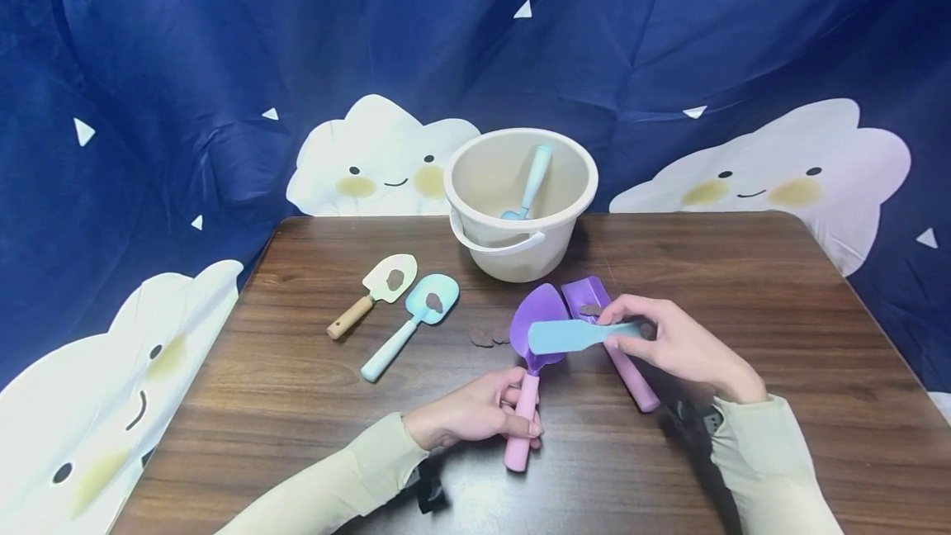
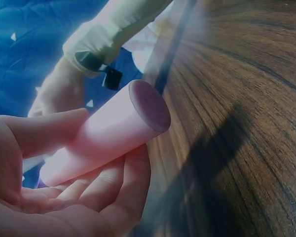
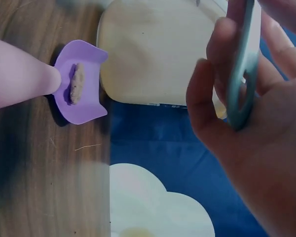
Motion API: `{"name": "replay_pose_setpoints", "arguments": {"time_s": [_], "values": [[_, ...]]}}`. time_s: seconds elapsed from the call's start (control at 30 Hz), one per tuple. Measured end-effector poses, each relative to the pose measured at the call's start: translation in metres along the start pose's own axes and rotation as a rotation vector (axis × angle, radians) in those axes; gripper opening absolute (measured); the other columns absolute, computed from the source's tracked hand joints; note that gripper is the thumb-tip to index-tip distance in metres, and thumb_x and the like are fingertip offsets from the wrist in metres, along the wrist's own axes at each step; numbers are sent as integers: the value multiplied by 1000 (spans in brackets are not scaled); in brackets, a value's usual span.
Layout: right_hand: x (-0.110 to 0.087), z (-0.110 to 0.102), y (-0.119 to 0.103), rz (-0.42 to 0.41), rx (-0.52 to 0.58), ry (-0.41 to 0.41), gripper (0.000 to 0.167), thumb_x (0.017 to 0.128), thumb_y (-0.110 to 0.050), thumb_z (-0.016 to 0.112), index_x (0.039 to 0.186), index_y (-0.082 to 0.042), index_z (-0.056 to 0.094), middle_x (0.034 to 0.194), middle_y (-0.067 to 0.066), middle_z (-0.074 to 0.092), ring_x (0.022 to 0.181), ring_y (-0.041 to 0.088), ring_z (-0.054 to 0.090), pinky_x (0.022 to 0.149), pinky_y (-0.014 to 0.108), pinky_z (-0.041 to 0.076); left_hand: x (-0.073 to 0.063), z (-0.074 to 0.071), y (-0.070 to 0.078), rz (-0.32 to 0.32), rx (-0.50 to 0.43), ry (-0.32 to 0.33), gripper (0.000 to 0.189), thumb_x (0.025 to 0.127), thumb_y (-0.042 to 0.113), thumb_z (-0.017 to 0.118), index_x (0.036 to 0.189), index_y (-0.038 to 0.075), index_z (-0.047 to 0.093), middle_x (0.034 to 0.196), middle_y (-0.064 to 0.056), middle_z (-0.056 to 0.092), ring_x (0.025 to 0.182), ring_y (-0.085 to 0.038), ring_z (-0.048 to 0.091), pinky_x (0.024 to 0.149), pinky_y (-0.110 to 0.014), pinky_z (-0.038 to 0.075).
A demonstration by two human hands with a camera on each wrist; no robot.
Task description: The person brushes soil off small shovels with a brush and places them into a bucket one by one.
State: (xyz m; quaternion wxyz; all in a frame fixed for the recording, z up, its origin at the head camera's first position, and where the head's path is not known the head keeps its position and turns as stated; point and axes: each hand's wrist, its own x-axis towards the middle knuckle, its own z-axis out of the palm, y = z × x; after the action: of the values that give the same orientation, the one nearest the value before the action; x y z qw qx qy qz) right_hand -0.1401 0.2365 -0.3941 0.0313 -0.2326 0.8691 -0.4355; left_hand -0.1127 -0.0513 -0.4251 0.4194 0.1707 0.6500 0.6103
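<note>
My left hand (image 1: 471, 415) grips the pink handle (image 1: 525, 403) of a toy shovel with a purple blade (image 1: 541, 304), raised off the table. Between thumb and fingers, my right hand (image 1: 687, 349) pinches a light blue flat spatula (image 1: 553, 337), its broad end over the purple blade; a hole shows near its other end (image 3: 241, 96). Under the right hand lies a purple scoop (image 1: 575, 291) with a pink handle, a brown lump (image 3: 77, 84) in it. Small flat brown pieces (image 1: 481, 339) lie left of the purple blade; the spatula partly hides that blade.
A beige bucket (image 1: 520, 258) stands at the table's back with a light blue shovel (image 1: 537, 172) inside. To the left lie a cream trowel (image 1: 379, 277) with a wooden handle and a light blue shovel (image 1: 394, 349), each bearing a brown piece. A blue cloth (image 1: 565, 56) hangs behind.
</note>
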Motion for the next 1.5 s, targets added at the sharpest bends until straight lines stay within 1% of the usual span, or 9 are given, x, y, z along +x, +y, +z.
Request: {"name": "replay_pose_setpoints", "arguments": {"time_s": [0.07,0.23,0.37,0.63,0.83,1.0,1.17,1.33,1.5], "values": [[0,1,2,-22,7,-14,22,87,-8,70,99,-26,65,89,-8,67,85,7,59,78,17,44,0,0,1,-1,-4,-3,28,84,-7,65,104,-1,46,100,-40,63,75,-21,71,72,-24,55],[0,1,5,-59,18,-25,21,87,-7,70,99,-23,65,90,-8,67,86,7,60,81,16,44,-2,1,3,-8,-22,-15,28,84,-7,64,106,-3,46,101,-40,62,75,-18,70,73,-25,56],[0,1,7,-50,5,-26,22,87,-6,70,99,-24,65,89,-9,67,87,6,59,81,16,44,-2,2,4,-7,-38,-22,30,84,-8,63,107,-2,45,103,-41,61,76,-17,70,74,-27,57],[4,0,11,34,-20,11,18,88,-13,70,98,-26,65,86,-1,70,85,6,60,81,18,43,-3,2,3,0,-34,-22,29,84,-8,63,106,-1,46,102,-41,61,76,-17,70,74,-27,57],[10,-2,11,87,-114,92,12,90,-22,69,102,-24,67,86,-5,69,86,6,60,81,23,45,-2,3,3,-8,-30,-11,29,84,-8,64,106,-2,47,101,-40,62,75,-18,70,74,-28,58],[13,-2,12,141,-190,166,16,89,-21,70,106,-19,67,93,-1,71,90,13,61,82,33,48,-2,4,3,-16,-18,-9,29,83,-8,65,107,-2,47,100,-39,63,74,-19,70,73,-28,58],[13,-2,12,169,-197,189,18,90,-18,68,107,-14,65,96,3,71,94,20,59,82,40,46,-2,3,2,-17,-20,-7,30,83,-8,65,108,-3,47,100,-40,62,74,-19,70,72,-27,57],[12,-1,9,180,-171,207,18,90,-20,68,107,-15,65,94,2,71,91,13,57,81,33,44,-1,3,1,-11,6,-3,31,83,-7,65,108,-4,47,99,-38,64,75,-21,71,73,-25,56],[9,-1,3,133,-145,209,16,90,-21,69,105,-18,65,92,-3,71,88,5,58,79,21,42,-1,2,3,-2,32,-1,31,83,-7,65,108,-5,47,98,-38,64,78,-27,71,73,-24,55]]}}
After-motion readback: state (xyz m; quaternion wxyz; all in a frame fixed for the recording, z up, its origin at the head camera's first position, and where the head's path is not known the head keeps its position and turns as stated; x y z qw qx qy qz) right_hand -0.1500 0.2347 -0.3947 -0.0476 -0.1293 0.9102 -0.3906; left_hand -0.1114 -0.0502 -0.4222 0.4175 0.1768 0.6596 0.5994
